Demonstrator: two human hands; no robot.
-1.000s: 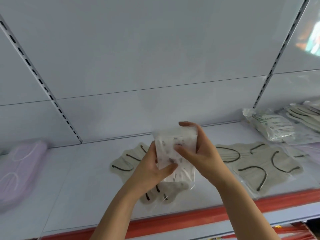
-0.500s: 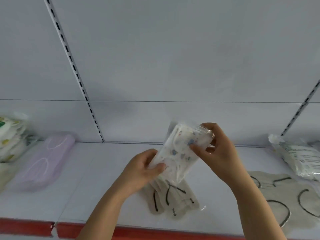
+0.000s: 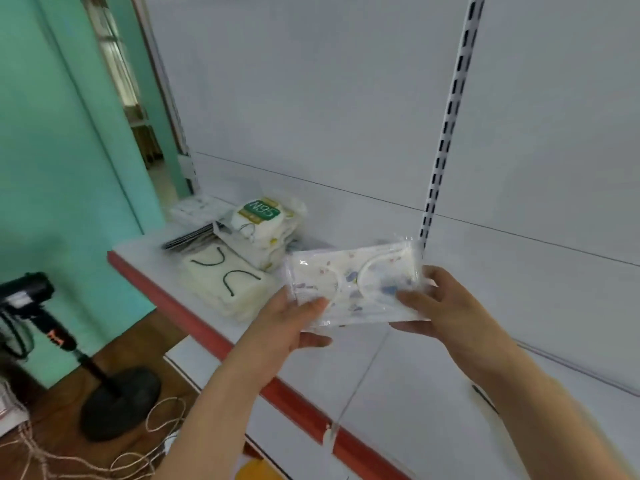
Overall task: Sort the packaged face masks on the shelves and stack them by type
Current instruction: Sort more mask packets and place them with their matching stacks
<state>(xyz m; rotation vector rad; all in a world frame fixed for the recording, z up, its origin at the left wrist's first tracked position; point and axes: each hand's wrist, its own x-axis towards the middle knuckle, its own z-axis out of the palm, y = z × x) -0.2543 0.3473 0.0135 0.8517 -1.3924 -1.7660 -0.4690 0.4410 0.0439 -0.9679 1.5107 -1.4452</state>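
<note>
Both hands hold one patterned mask pack (image 3: 356,285) in the air above the shelf (image 3: 433,375): left hand (image 3: 287,327) pinches its left end, right hand (image 3: 440,306) grips the right end. On the shelf's left end sit a beige mask stack (image 3: 225,285) with black loops, and just behind it a stack of N95 packs (image 3: 266,223).

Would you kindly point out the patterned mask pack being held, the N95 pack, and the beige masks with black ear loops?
patterned mask pack (image 3: 356,285), head view, middle of its clear wrapper.
N95 pack (image 3: 260,213), head view, its green label.
beige masks with black ear loops (image 3: 225,278), head view, top of the stack.
</note>
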